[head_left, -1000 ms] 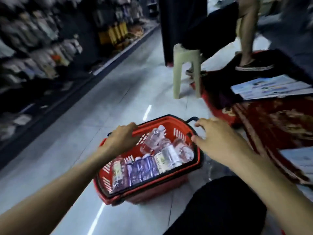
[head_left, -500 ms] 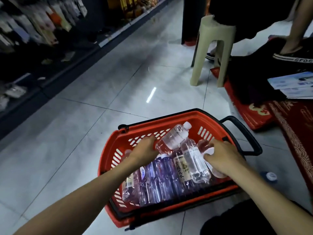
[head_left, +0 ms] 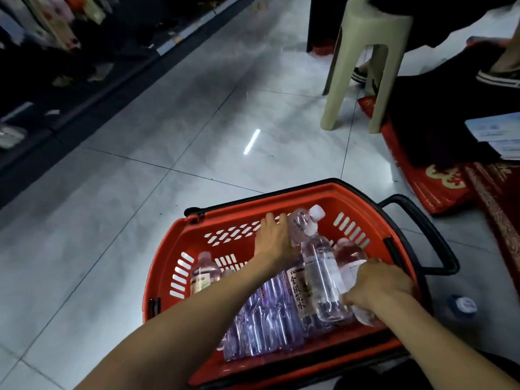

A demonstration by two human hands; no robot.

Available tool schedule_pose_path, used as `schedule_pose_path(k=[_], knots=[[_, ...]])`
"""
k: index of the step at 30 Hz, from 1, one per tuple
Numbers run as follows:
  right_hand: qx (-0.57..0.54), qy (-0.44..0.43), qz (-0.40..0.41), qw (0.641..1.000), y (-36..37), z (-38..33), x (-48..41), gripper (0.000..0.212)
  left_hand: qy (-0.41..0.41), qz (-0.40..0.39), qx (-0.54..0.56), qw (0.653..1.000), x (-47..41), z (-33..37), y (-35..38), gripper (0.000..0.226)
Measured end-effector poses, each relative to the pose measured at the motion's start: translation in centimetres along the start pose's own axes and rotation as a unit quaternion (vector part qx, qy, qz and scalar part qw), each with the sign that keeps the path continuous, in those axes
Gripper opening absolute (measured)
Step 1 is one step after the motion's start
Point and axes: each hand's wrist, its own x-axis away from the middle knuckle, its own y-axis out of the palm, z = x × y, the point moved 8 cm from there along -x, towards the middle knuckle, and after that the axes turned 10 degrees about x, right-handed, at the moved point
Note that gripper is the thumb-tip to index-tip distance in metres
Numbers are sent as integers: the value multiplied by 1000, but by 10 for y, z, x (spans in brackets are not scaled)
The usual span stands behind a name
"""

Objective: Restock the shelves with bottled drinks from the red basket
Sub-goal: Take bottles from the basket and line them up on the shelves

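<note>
red basket (head_left: 180, 243): left hand (head_left: 274, 239) on one bottle (head_left: 305, 225), right hand (head_left: 377, 285) on another

Dim, floor (head_left: 157, 153) glare, edges seemingly blurred

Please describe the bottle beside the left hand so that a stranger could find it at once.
Find the red basket on the tiled floor and look at its far wall. The white-capped bottle leans there, cap raised, with the left hand against its side. The other bottles lie below it or nearer the person; only this one tops the pile.
</note>
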Motion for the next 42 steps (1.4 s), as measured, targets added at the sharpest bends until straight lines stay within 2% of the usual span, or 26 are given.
schedule_pose_path(k=[2, 4, 5, 7, 9, 11, 12, 14, 16, 18, 21, 23, 26, 29, 31, 32, 34, 36, 38, 41, 42], knots=[[-36, -3, -32, 999, 3, 1, -4, 64, -8, 6, 26, 1000, 0, -2, 6, 88], [-139, -6, -98, 985, 18, 4, -13, 46, -9, 5, 48, 999, -2, -4, 7, 86], [-232, -12, -150, 961, 30, 3, -17, 39, 0, 3, 40, 999, -4, -4, 7, 84], [-424, 3, -262, 867, 50, -3, -11, 32, 26, -7, -4, 1000, -7, -5, 6, 81], [-522, 13, -311, 794, 60, -5, -2, 29, 40, -28, -47, 998, -9, -8, 7, 87], [-586, 12, -313, 747, 62, -3, -2, 32, 45, -38, -58, 997, -8, -11, 7, 93], [-612, 6, -314, 726, 60, -1, -1, 39, 47, -40, -44, 997, -6, -10, 5, 92], [-650, -18, -313, 693, 55, 3, -1, 54, 53, -45, 50, 996, -3, -9, 2, 80], [-665, -59, -318, 673, 47, 2, 5, 56, 45, -48, 148, 987, 4, -11, -8, 72], [-672, -112, -318, 660, 38, -1, 12, 54, 42, -42, 216, 975, 10, -14, -25, 74], [-694, -174, -286, 638, 25, 1, 18, 59, 66, -66, 276, 957, 20, -4, -53, 78], [-704, -197, -259, 631, 16, 4, 24, 70, 49, -131, 364, 921, 32, 12, -69, 72], [-724, -218, -236, 611, 5, 15, 41, 74, 39, -206, 448, 869, 56, 54, -92, 60], [-764, -229, -217, 563, -8, 30, 66, 80, 50, -250, 529, 809, 78, 99, -110, 63], [-799, -223, -192, 524, -16, 49, 85, 76, 59, -280, 575, 767, 93, 134, -119, 67], [-811, -218, -175, 515, -20, 61, 96, 74, 59, -292, 586, 753, 102, 150, -123, 69], [-824, -217, -131, 506, -32, 88, 121, 75, 49, -302, 608, 732, 117, 184, -128, 73], [-834, -215, -77, 503, -50, 120, 152, 60, 25, -302, 634, 712, 133, 222, -130, 76], [-841, -187, -21, 508, -65, 155, 185, 47, 26, -290, 659, 693, 150, 265, -139, 66], [-846, -106, 79, 517, -77, 214, 235, 66, 100, -295, 653, 691, 187, 339, -160, 40], [-841, -87, 111, 522, -80, 235, 260, 73, 126, -316, 650, 679, 204, 365, -164, 33]])
